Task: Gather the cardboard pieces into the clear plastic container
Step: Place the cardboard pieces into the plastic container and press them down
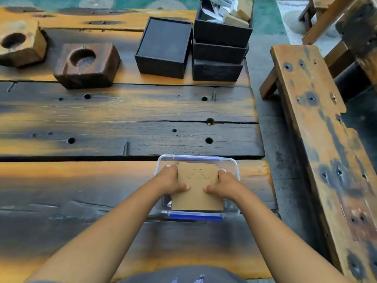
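I see a scorched plank table (122, 111) with a bench (318, 139) to its right on grey floor. The cardboard (196, 187) sits over the container (232, 166) at the near edge, my left hand (171, 180) and right hand (224, 184) clamping its side edges.

The cardboard piece (197, 186) covers most of the clear plastic container's (234, 166) interior, so whatever lies beneath it cannot be told, and the faint curved lines on its face are too dim to read. The fingers (171, 168) of both hands curl out of sight behind its far corners. The contents of the top black box (222, 31) are cut off by the upper edge.
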The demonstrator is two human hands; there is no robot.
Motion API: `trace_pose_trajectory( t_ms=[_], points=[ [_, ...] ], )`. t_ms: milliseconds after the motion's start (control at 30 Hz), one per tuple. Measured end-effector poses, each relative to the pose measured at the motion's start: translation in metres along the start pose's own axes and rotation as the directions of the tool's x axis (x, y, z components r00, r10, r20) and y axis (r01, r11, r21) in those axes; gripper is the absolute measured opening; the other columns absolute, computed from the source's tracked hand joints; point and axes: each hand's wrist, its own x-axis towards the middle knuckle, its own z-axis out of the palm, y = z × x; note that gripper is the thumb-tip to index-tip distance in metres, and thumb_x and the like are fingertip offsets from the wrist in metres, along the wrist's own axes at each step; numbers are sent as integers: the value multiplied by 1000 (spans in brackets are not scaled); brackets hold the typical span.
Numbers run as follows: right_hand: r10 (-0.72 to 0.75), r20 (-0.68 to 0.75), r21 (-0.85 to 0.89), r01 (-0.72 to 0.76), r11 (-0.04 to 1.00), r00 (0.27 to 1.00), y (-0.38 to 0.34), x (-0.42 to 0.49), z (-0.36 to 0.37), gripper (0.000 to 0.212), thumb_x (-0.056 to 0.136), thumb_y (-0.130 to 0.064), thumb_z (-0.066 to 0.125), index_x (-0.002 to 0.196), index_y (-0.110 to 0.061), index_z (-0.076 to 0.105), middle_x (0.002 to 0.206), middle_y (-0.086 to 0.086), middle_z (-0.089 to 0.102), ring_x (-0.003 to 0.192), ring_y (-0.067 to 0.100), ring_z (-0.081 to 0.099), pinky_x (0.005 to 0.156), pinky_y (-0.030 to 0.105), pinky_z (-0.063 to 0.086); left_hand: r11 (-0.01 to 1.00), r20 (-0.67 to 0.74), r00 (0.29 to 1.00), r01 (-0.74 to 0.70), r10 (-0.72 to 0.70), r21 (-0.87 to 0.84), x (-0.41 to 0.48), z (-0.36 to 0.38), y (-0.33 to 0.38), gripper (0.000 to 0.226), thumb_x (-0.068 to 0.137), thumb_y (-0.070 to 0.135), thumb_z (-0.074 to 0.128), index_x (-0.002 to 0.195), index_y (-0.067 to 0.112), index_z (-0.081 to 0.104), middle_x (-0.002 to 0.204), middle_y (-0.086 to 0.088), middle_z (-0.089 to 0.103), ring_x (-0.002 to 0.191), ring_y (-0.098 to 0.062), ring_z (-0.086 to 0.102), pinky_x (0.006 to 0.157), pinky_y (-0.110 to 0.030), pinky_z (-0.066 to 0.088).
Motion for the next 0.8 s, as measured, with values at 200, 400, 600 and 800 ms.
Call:
trace_pose_trajectory(
  t_ms=[200,400,600,800],
  points=[
    [83,85,-39,-80,996,993,-7,9,-7,72,71,-48,76,128,-14,47,129,4,53,94,20,54,55,26,39,997,141,989,60,-52,-55,9,-10,1,46,79,36,78,117,27,55,86,18,57,71,1,53,47,-16,39],
    [87,180,40,-95,995,980,-2,13,-11,76,72,-47,76,136,-22,44,134,1,54,102,19,52,74,31,42,993,198,978,87,-70,-74,12,-12,0,70,76,39,80,135,33,43,106,13,58,93,-13,59,72,-31,56],
    [95,207,61,-110,992,974,-3,13,-13,86,72,-51,76,142,-22,35,141,2,48,107,21,51,78,35,45,992,256,961,119,-103,-47,16,-11,0,71,73,43,81,130,33,41,113,9,52,95,-13,57,70,-32,56],
    [159,245,63,-180,982,956,-9,12,-16,96,66,-55,78,144,-25,31,139,3,47,115,32,53,79,55,57,973,226,967,157,-116,-170,22,-3,-8,34,76,28,83,77,30,49,80,17,54,68,1,51,30,-6,36]
  ],
)
